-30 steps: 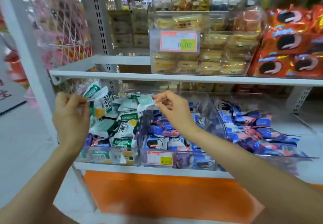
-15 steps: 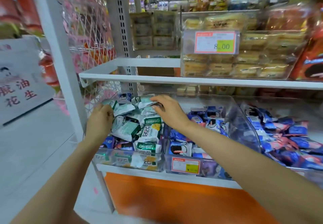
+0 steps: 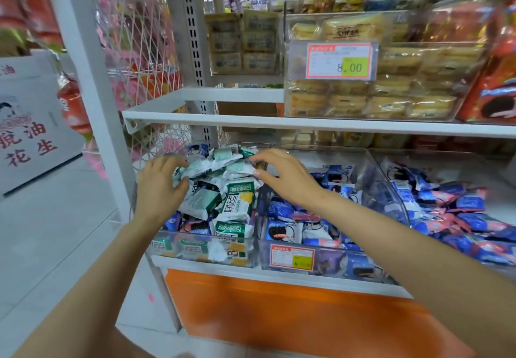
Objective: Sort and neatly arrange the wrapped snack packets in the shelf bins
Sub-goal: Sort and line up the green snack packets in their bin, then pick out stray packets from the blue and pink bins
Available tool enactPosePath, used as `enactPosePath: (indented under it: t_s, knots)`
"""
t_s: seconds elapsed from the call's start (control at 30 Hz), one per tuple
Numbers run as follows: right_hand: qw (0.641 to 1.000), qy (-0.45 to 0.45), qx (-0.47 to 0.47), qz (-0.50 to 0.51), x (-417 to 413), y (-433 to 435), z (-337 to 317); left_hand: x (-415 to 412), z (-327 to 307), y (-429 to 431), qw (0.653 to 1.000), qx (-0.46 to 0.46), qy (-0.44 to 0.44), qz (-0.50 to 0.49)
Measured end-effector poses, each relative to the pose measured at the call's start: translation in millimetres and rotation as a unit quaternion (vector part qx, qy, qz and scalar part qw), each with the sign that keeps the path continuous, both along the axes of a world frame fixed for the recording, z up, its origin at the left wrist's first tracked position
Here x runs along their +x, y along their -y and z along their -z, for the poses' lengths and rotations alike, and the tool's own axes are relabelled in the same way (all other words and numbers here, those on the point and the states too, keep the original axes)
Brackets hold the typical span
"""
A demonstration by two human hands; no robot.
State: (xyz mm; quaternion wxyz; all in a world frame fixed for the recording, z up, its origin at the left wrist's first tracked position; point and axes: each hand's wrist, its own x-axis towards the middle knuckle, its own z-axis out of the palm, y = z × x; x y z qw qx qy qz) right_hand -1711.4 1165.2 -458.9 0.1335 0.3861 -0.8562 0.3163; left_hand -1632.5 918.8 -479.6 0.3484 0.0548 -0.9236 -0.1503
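A heap of green-and-white snack packets (image 3: 237, 198) fills the left clear bin (image 3: 251, 257) on the lower shelf, lying over a few blue packets. My left hand (image 3: 157, 190) is at the heap's left side, fingers and thumb curled round a green-and-white packet (image 3: 192, 168). Over the heap's top right edge my right hand (image 3: 282, 175) is spread, its fingertips touching the upper packets. Blue cookie packets (image 3: 284, 229) fill the middle bin (image 3: 388, 193), which has a red price tag on its front.
A third bin on the right holds blue and pink packets (image 3: 460, 218). The white shelf board (image 3: 279, 123) hangs close above the hands, carrying a clear box of yellow cakes (image 3: 391, 106). A white upright post (image 3: 92, 92) and netting stand on the left; an orange panel (image 3: 279, 310) is below.
Both hands came down from holding packets in the air to the top of the green-and-white heap. The view shifted left and closer to the bins.
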Motion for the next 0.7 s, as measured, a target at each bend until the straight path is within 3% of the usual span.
enactPosePath:
  t_s: [0.17, 0.43, 0.6, 0.7]
  knots:
    - [1.0, 0.018, -0.002, 0.011, 9.7, -51.2, 5.9, 8.8, -8.8, -45.9, 0.99, 0.002, -0.026, 0.14]
    - [0.995, 0.012, -0.037, 0.097, 13.8, -153.0, 11.0, -6.3, -7.3, -152.6, 0.942, -0.056, 0.019, 0.33]
    - [0.981, -0.001, -0.072, 0.182, -4.5, -211.7, 12.9, -37.0, -11.7, -219.6, 0.921, -0.071, 0.055, 0.38]
    - [0.975, 0.017, 0.004, 0.223, -22.7, -247.1, 18.8, -61.1, -15.5, -258.3, 0.914, -0.064, 0.085, 0.391]
